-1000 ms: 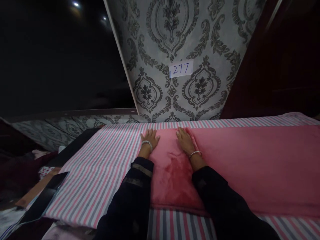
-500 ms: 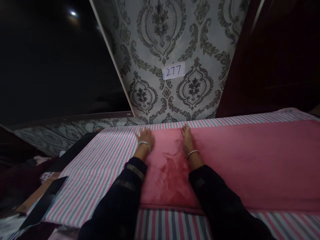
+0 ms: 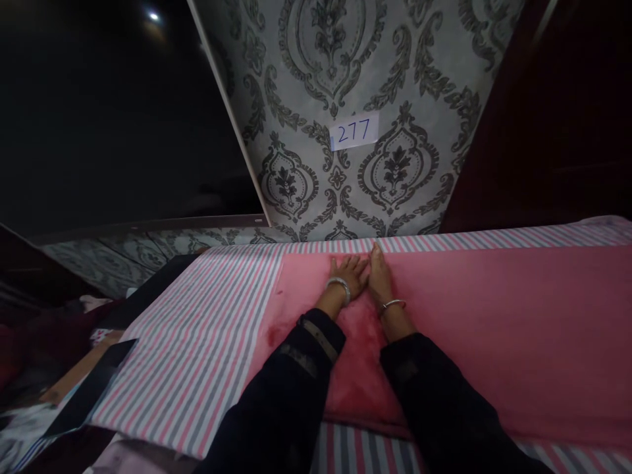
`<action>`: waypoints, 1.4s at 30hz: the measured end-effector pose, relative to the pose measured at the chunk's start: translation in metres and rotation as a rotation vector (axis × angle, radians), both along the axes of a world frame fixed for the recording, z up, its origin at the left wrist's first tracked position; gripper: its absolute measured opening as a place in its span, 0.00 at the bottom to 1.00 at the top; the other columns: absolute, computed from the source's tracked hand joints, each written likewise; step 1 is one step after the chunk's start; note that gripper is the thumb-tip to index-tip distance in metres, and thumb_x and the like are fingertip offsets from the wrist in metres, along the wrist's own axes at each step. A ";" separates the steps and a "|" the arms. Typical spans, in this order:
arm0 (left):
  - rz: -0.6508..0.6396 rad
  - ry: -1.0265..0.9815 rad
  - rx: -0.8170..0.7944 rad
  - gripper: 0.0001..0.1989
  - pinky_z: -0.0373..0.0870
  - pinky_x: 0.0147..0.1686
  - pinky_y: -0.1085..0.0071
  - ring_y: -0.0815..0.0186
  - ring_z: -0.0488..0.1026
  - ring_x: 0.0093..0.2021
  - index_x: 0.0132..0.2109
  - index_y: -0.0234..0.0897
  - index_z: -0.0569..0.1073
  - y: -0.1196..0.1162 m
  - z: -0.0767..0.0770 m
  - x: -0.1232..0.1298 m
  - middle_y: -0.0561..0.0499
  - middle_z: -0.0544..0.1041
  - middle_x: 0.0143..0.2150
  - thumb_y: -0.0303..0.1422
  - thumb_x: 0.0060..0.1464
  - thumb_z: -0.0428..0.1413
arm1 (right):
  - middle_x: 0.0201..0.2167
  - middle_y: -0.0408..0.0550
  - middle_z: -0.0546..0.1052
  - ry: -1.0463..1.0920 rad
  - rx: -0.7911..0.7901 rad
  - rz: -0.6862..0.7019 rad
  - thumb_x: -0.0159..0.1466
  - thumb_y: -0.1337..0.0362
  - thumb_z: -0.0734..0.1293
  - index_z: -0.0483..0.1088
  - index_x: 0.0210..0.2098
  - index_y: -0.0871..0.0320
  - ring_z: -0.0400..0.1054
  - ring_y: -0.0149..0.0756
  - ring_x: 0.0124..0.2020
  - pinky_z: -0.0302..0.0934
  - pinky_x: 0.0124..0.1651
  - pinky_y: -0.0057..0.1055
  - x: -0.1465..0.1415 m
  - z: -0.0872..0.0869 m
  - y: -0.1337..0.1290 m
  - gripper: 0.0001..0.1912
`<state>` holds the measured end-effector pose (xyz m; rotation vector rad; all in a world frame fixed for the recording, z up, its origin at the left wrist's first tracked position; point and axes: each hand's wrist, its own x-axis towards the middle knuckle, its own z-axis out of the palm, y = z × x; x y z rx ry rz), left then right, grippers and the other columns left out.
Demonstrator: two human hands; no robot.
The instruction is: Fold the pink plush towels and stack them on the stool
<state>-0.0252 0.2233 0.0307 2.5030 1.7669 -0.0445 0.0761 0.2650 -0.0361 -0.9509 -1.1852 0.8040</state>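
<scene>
A pink, velvety cloth (image 3: 494, 329) lies spread over a striped pink, grey and white sheet (image 3: 197, 316). My left hand (image 3: 349, 275) rests flat on the cloth near its far edge, fingers spread, a bangle at the wrist. Right beside it, my right hand (image 3: 380, 273) stands on its edge against the cloth, fingers stretched out and close together. The fingertips of the left hand reach close to the right hand. Darker red patches of brushed pile show between and around my forearms. Neither hand grips anything.
Behind the cloth rises a patterned wall (image 3: 301, 99) with a paper label (image 3: 354, 131) reading 277. A large dark screen (image 3: 123, 131) stands at left, a dark red panel (image 3: 553, 145) at right. Assorted items, including a dark flat piece (image 3: 91, 388), lie at lower left.
My left hand has slid right across the pink cloth, from its left edge to beside my right hand. The right hand stays near the same spot on the cloth. The view has shifted slightly.
</scene>
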 end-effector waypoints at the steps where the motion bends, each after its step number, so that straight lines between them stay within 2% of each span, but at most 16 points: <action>1: 0.019 0.002 -0.009 0.29 0.39 0.69 0.42 0.54 0.43 0.75 0.73 0.42 0.51 0.003 0.002 -0.010 0.50 0.47 0.76 0.41 0.69 0.36 | 0.72 0.52 0.55 -0.013 -0.019 -0.015 0.69 0.37 0.48 0.53 0.71 0.54 0.47 0.43 0.72 0.40 0.73 0.49 0.000 0.003 -0.002 0.39; 6: 0.256 0.000 -0.007 0.29 0.39 0.70 0.45 0.54 0.44 0.74 0.72 0.45 0.53 0.005 0.009 -0.086 0.49 0.49 0.75 0.45 0.69 0.41 | 0.72 0.56 0.55 -0.033 -0.077 -0.057 0.69 0.39 0.49 0.55 0.70 0.59 0.46 0.44 0.73 0.40 0.73 0.47 -0.004 0.017 -0.012 0.40; 9: 0.374 0.002 0.007 0.28 0.47 0.67 0.42 0.51 0.46 0.74 0.73 0.42 0.52 -0.004 0.010 -0.134 0.45 0.48 0.75 0.43 0.70 0.39 | 0.71 0.56 0.56 -0.026 -0.115 -0.066 0.69 0.39 0.49 0.55 0.70 0.60 0.46 0.43 0.73 0.40 0.73 0.46 -0.007 0.021 -0.014 0.40; 11: 0.439 0.006 0.001 0.28 0.53 0.65 0.41 0.49 0.49 0.73 0.73 0.40 0.51 -0.012 0.015 -0.153 0.42 0.50 0.75 0.42 0.70 0.38 | 0.71 0.57 0.57 -0.027 -0.123 -0.062 0.69 0.40 0.49 0.55 0.69 0.61 0.47 0.43 0.72 0.41 0.73 0.45 -0.007 0.023 -0.015 0.40; 13: 0.502 0.020 0.001 0.29 0.53 0.64 0.37 0.44 0.50 0.72 0.72 0.36 0.53 -0.020 0.024 -0.155 0.38 0.50 0.74 0.42 0.69 0.40 | 0.71 0.58 0.57 -0.007 -0.115 -0.053 0.69 0.40 0.50 0.56 0.69 0.61 0.47 0.44 0.72 0.41 0.73 0.46 -0.007 0.025 -0.015 0.40; 16: 0.519 0.063 0.083 0.31 0.44 0.66 0.36 0.42 0.41 0.74 0.72 0.31 0.54 -0.040 0.040 -0.123 0.37 0.45 0.75 0.41 0.67 0.42 | 0.71 0.58 0.56 0.023 -0.110 -0.051 0.69 0.39 0.50 0.56 0.69 0.61 0.48 0.44 0.72 0.41 0.73 0.46 -0.005 0.024 -0.014 0.40; 18: 0.372 0.067 0.091 0.31 0.41 0.69 0.42 0.50 0.41 0.75 0.72 0.29 0.52 -0.061 0.044 -0.082 0.37 0.46 0.75 0.37 0.67 0.41 | 0.72 0.56 0.55 0.045 -0.108 -0.053 0.69 0.39 0.49 0.56 0.69 0.60 0.48 0.42 0.72 0.42 0.73 0.44 -0.004 0.022 -0.011 0.40; 19: 0.232 0.039 0.050 0.30 0.41 0.70 0.44 0.53 0.42 0.75 0.72 0.32 0.52 -0.072 0.042 -0.059 0.40 0.48 0.75 0.36 0.67 0.40 | 0.72 0.55 0.55 0.060 -0.105 -0.050 0.69 0.39 0.49 0.55 0.70 0.59 0.48 0.41 0.72 0.42 0.73 0.44 -0.003 0.020 -0.010 0.40; 21: 0.021 -0.014 0.046 0.30 0.41 0.70 0.46 0.57 0.41 0.75 0.73 0.36 0.51 -0.095 0.031 -0.017 0.45 0.47 0.76 0.36 0.66 0.41 | 0.72 0.55 0.55 0.088 -0.105 -0.038 0.69 0.39 0.49 0.56 0.69 0.58 0.50 0.42 0.71 0.44 0.72 0.45 -0.002 0.017 -0.006 0.40; 22: -0.023 -0.023 0.045 0.32 0.41 0.70 0.47 0.57 0.41 0.75 0.73 0.33 0.49 -0.105 0.023 -0.001 0.43 0.46 0.76 0.36 0.66 0.42 | 0.71 0.56 0.56 0.098 -0.109 -0.031 0.69 0.39 0.49 0.56 0.69 0.59 0.51 0.42 0.71 0.44 0.72 0.45 -0.002 0.016 -0.005 0.40; 24: -0.035 -0.012 0.050 0.33 0.40 0.70 0.46 0.56 0.41 0.75 0.73 0.29 0.47 -0.119 0.006 0.019 0.40 0.45 0.76 0.37 0.66 0.41 | 0.71 0.59 0.57 0.106 -0.117 -0.030 0.69 0.39 0.48 0.56 0.69 0.63 0.53 0.44 0.70 0.45 0.71 0.46 -0.001 0.014 -0.002 0.42; 26: -0.028 0.010 0.046 0.32 0.38 0.70 0.43 0.55 0.41 0.75 0.73 0.30 0.47 -0.124 -0.006 0.020 0.41 0.45 0.76 0.40 0.67 0.38 | 0.70 0.61 0.58 0.108 -0.107 -0.035 0.69 0.38 0.48 0.57 0.68 0.64 0.53 0.44 0.70 0.45 0.71 0.47 -0.001 0.013 -0.003 0.42; 28: -0.014 0.022 0.041 0.33 0.38 0.69 0.39 0.53 0.41 0.75 0.74 0.38 0.48 -0.122 -0.009 0.006 0.44 0.44 0.76 0.46 0.68 0.38 | 0.70 0.59 0.59 0.095 -0.088 -0.034 0.68 0.39 0.49 0.59 0.68 0.62 0.52 0.44 0.71 0.45 0.71 0.47 -0.001 0.013 -0.005 0.41; 31: 0.107 0.060 0.018 0.33 0.39 0.67 0.35 0.50 0.40 0.75 0.73 0.47 0.50 -0.114 -0.003 -0.035 0.49 0.43 0.76 0.52 0.67 0.39 | 0.69 0.57 0.61 0.064 -0.072 -0.036 0.69 0.40 0.52 0.62 0.66 0.60 0.51 0.43 0.71 0.45 0.71 0.47 0.000 0.015 -0.009 0.38; 37: 0.335 0.082 -0.019 0.29 0.44 0.68 0.41 0.54 0.39 0.75 0.73 0.46 0.50 -0.121 0.007 -0.121 0.49 0.44 0.76 0.42 0.69 0.40 | 0.64 0.61 0.68 0.056 -0.112 -0.061 0.70 0.43 0.52 0.67 0.62 0.65 0.57 0.45 0.68 0.46 0.71 0.46 -0.003 0.019 -0.011 0.36; 42: 0.411 -0.019 -0.040 0.28 0.48 0.69 0.52 0.60 0.42 0.75 0.74 0.43 0.48 -0.143 0.007 -0.150 0.50 0.43 0.76 0.38 0.69 0.38 | 0.65 0.63 0.67 0.101 -0.106 -0.056 0.68 0.39 0.53 0.66 0.62 0.66 0.58 0.46 0.67 0.48 0.70 0.45 -0.007 0.018 -0.010 0.39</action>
